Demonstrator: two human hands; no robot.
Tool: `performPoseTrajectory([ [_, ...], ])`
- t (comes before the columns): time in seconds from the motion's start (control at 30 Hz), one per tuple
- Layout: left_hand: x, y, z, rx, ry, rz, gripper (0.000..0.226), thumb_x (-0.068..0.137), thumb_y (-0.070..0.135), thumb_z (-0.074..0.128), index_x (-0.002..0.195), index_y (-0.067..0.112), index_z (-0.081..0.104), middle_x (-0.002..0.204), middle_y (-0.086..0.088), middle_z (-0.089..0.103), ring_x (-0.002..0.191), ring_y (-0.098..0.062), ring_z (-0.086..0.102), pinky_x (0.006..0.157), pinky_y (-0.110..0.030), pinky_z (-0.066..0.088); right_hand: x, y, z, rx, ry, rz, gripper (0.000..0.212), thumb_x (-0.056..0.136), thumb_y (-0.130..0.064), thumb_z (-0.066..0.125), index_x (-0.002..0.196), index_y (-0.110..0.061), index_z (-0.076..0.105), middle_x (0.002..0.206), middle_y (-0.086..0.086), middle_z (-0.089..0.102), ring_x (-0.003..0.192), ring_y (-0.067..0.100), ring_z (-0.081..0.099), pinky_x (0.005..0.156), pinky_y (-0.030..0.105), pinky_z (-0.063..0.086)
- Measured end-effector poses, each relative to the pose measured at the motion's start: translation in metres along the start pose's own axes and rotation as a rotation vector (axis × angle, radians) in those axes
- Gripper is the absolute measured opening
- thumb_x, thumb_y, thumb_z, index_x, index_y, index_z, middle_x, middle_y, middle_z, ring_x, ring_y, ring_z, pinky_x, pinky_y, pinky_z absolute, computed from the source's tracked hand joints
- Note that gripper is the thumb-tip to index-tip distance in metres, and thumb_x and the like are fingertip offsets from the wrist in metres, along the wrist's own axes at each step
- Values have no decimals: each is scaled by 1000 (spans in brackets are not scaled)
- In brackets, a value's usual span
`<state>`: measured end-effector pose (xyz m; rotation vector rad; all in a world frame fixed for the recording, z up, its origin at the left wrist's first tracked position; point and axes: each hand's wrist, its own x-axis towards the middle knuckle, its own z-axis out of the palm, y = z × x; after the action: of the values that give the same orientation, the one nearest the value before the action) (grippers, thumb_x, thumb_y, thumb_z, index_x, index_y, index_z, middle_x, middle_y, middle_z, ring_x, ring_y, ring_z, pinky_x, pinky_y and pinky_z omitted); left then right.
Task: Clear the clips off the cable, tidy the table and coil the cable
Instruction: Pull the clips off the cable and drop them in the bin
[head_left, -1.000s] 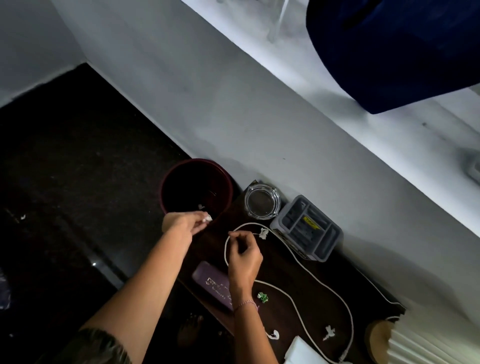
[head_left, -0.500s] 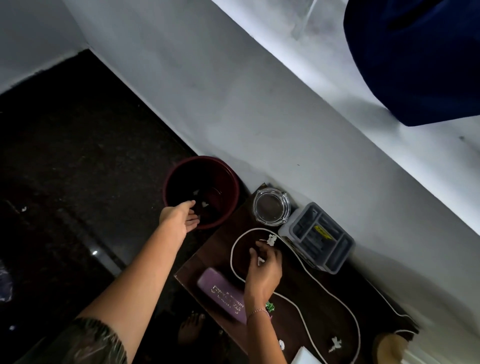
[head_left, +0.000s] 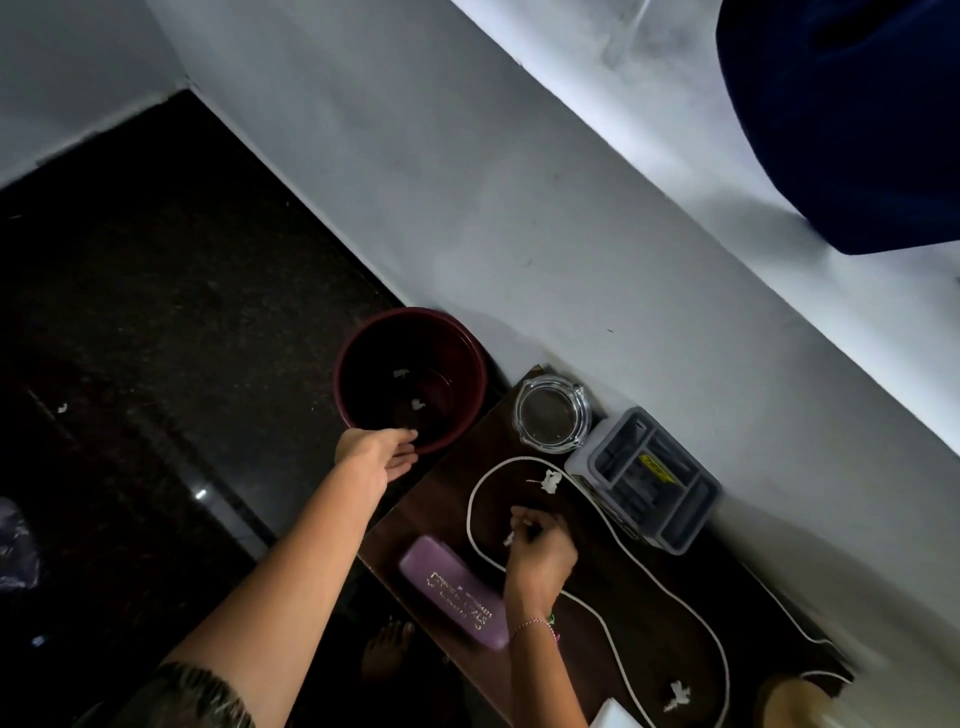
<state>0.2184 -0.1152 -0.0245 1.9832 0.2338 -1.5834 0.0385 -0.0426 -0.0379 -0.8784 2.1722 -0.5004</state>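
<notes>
A white cable (head_left: 470, 512) loops across the dark wooden table (head_left: 644, 613). One white clip (head_left: 549, 480) sits on the cable near the grey organiser, and another white clip (head_left: 678, 696) lies near the bottom. My right hand (head_left: 540, 556) rests inside the loop, fingers pinched on a small white clip (head_left: 509, 538). My left hand (head_left: 376, 452) hovers at the near rim of the dark red bucket (head_left: 353, 353), fingers apart and holding nothing. Two white clips (head_left: 415, 404) lie in the bucket's bottom.
A glass ashtray (head_left: 551, 414) and a grey compartment organiser (head_left: 652, 480) stand along the white wall. A purple case (head_left: 452, 590) lies at the table's near edge. A tan round object (head_left: 795, 701) sits at the bottom right. The bucket stands on dark floor left of the table.
My left hand moved over the bucket and let go of its white clip, then stayed at the rim. My right hand shifted down inside the cable loop, still pinching a clip.
</notes>
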Motion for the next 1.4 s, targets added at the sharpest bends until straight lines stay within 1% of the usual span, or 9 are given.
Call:
performPoseTrajectory([
  [0.1,-7,-4,3,-23,3,13,21,83,-7,61,103,-11,61,101,-26,66,102,-34,64,76,-32,50,-3,-15,2,196,24,28,14,76,-5,71,74,-18,67,77,-6,69,74,6,64,64,0,40],
  [0.23,-27,-12,12,12,-101,9,17,80,-3,66,95,-11,62,76,-18,64,85,-31,67,70,-29,53,-9,-41,4,345,-27,-39,30,72,-12,77,57,-21,53,70,-2,70,74,9,67,75,16,48],
  [0.33,-43,-15,19,21,-187,13,30,76,4,72,100,-9,61,70,-16,65,59,-21,67,48,-23,57,-11,-56,2,375,-96,-132,36,76,-2,72,55,-22,49,66,-9,68,68,-6,65,71,8,48],
  [0.63,-76,-23,22,-18,-285,36,12,77,-9,66,69,-3,59,39,-5,64,36,-11,63,43,-22,55,-27,-58,-18,215,-187,-455,29,81,8,57,88,-20,53,81,-7,67,79,1,66,73,14,51],
  [0.9,-73,-27,11,-91,-151,105,14,76,-18,61,68,-6,59,44,-10,63,36,-15,62,50,-21,57,-45,-27,-17,245,-143,-441,30,88,1,52,109,-20,53,93,-9,70,88,-8,63,77,7,45],
  [1.03,-60,-8,13,-171,-83,133,16,78,-17,60,67,-6,58,66,-15,59,46,-16,61,69,-27,59,-46,-4,-16,248,-106,-327,34,89,-2,52,115,-24,49,91,-8,70,83,-8,63,72,7,46],
  [1.1,-52,5,16,-189,-74,149,5,79,-14,61,81,-11,62,70,-16,59,55,-19,59,68,-27,60,-44,3,-16,249,-85,-287,41,90,-3,51,125,-23,42,90,-10,70,83,-6,63,70,5,45],
  [1.17,-41,18,20,-176,-58,158,25,81,-8,63,105,-12,60,84,-22,64,63,-23,60,59,-27,59,-38,8,-15,266,-74,-248,47,90,-3,50,130,-22,36,89,-9,69,81,-4,63,70,5,45],
  [1.4,-19,50,29,-91,41,162,38,92,18,55,124,-1,52,128,-20,57,115,-31,58,91,-41,50,-23,8,-13,292,-33,-222,45,90,0,49,129,-20,37,88,-4,69,81,4,65,71,4,46],
])
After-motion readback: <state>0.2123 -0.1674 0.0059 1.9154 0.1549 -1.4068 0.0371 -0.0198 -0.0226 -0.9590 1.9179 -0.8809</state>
